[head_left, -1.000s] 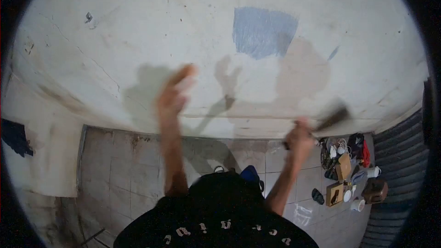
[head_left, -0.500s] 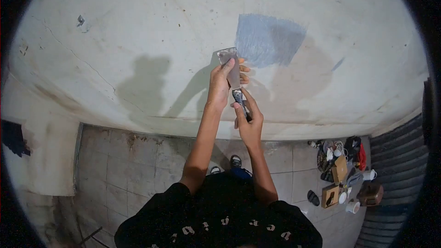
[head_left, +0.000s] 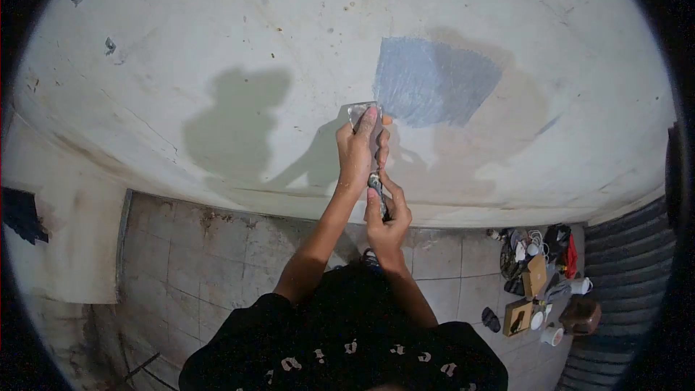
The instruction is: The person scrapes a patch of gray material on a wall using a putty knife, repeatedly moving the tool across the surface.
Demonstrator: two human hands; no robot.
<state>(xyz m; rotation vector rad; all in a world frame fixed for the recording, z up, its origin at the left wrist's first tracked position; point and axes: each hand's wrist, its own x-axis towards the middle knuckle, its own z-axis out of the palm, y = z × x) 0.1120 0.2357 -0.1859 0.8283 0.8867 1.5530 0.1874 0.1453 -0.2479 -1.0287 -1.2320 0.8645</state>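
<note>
A putty knife (head_left: 356, 111) with a wide metal blade and a dark, worn handle is held upright in front of the wall. My left hand (head_left: 355, 156) is closed around the blade, its thumb lying flat over the metal close to the wide top edge. Lower down, my right hand (head_left: 388, 228) grips the handle between thumb and fingers. Just above and to the right of the blade is a blue-grey patch (head_left: 438, 83) on the wall, its lower left corner near the blade in this view.
The pale wall (head_left: 304, 43) has cracks, stains and chipped spots. On the tiled floor (head_left: 210, 275) at right lie an open cardboard box (head_left: 515, 316), white cups, a black sandal (head_left: 491, 319) and mixed items, beside a corrugated shutter (head_left: 622, 282). A dark patch marks the left wall.
The view has shifted, and both hands with the putty knife sit lower in it. My left thumb has slid closer to the blade's wide edge. Both hands keep their hold.
</note>
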